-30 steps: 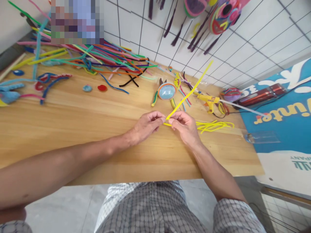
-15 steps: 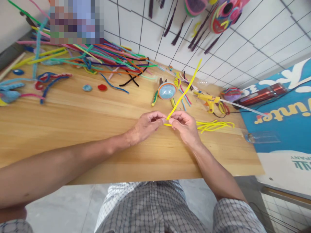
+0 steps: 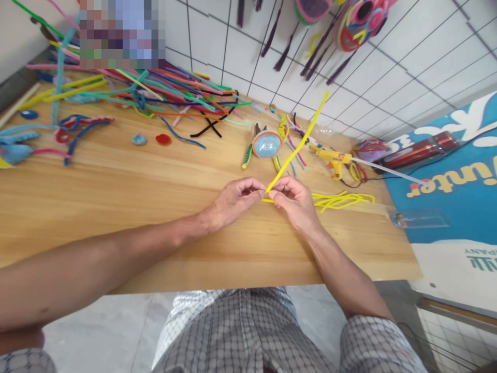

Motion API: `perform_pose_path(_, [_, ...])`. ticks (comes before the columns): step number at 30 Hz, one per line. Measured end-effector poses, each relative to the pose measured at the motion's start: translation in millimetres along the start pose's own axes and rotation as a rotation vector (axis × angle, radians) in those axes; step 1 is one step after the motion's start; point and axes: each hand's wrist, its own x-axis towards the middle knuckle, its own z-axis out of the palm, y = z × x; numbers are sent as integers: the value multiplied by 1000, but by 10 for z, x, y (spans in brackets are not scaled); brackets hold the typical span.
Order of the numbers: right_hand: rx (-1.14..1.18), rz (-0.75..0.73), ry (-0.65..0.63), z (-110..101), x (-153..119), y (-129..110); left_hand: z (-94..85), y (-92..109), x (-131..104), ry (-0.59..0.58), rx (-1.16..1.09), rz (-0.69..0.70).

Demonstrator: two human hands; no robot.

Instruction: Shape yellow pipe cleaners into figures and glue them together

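Observation:
Between my two hands is a yellow pipe cleaner (image 3: 301,145), its long free end slanting up to the right. My left hand (image 3: 241,201) pinches its lower end with thumb and forefinger. Close beside it, my right hand (image 3: 295,202) pinches the same spot, the fingertips nearly touching. A short yellow piece shows just under the fingertips. Several yellow pipe cleaners (image 3: 344,201) lie on the table right of my right hand. Beyond my hands, a light blue oval piece with an orange rim (image 3: 267,144) rests over green-and-yellow-handled pliers (image 3: 247,156).
Many coloured pipe cleaners (image 3: 174,85) are heaped at the back left of the wooden table (image 3: 163,186). A yellow glue gun (image 3: 333,160), a red flask (image 3: 423,150) and a clear tube (image 3: 423,219) lie to the right. Masks (image 3: 359,28) hang on the tiled wall.
The free end of the yellow pipe cleaner has tilted slightly further right. Both hands keep their pinch at almost the same place.

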Motion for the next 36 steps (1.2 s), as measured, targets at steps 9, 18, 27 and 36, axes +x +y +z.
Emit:
perform_pose_path(9, [-12, 5, -49, 4, -18, -46, 0, 10, -16, -5, 17, 41])
perform_pose_path(18, [-33, 21, -47, 3, -27, -47, -19, -13, -8, 7, 45, 35])
perform_pose_path(27, [-40, 11, -64, -12, -26, -17, -15, -4, 9, 6, 57, 18])
perform_pose_path(36, [-85, 11, -79, -29, -18, 7, -31, -28, 8, -4, 94, 12])
